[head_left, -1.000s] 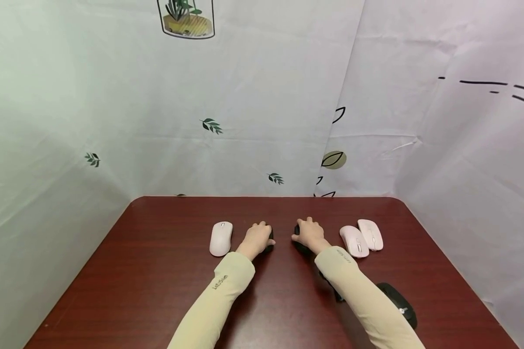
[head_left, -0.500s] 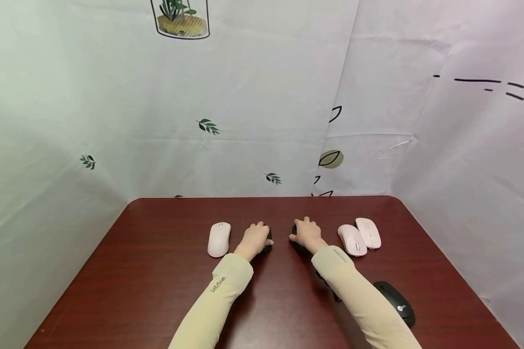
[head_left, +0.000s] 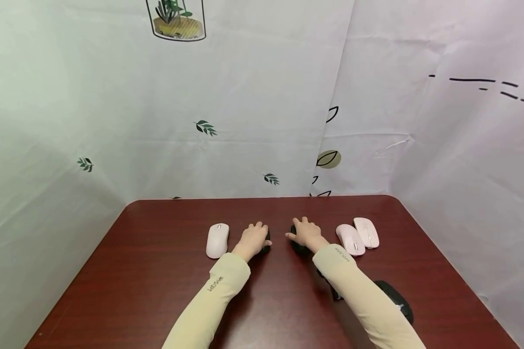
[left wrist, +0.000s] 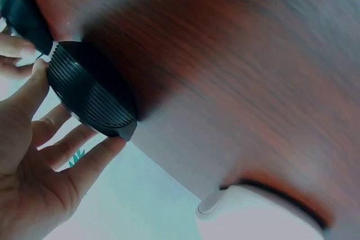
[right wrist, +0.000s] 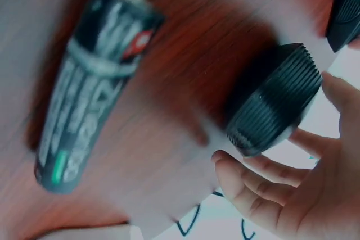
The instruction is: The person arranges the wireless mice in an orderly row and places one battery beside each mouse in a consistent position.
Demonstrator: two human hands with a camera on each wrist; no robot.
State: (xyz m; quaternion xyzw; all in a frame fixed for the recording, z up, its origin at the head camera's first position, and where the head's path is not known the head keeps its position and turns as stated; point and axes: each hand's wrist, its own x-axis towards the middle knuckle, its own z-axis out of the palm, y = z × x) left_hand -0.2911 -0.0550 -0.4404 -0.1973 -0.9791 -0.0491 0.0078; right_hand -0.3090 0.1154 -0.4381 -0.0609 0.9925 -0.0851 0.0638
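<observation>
My left hand [head_left: 252,238] grips a black computer mouse [left wrist: 93,91] with ribbed sides, thumb at one side and fingers at the other. To its right, my right hand [head_left: 307,233] lies over a second ribbed black mouse [right wrist: 273,99], its thumb spread out. In the right wrist view the thumb and little finger stand slightly off this mouse. A black cylindrical battery [right wrist: 93,91] lies on the table close to the right wrist. Part of a small black item [head_left: 336,293], mostly hidden by the right sleeve, shows in the head view.
A white mouse [head_left: 217,241] sits left of my left hand. Beyond my right hand lie a pale pink mouse [head_left: 351,239] and a whiter one [head_left: 367,232], side by side. Another black mouse [head_left: 395,299] is partly behind the right sleeve. Fabric walls surround the dark red table [head_left: 139,281].
My right thumb has spread left, away from its black mouse. The left hand keeps its grip. The head view has shifted slightly; the other mice stay in place.
</observation>
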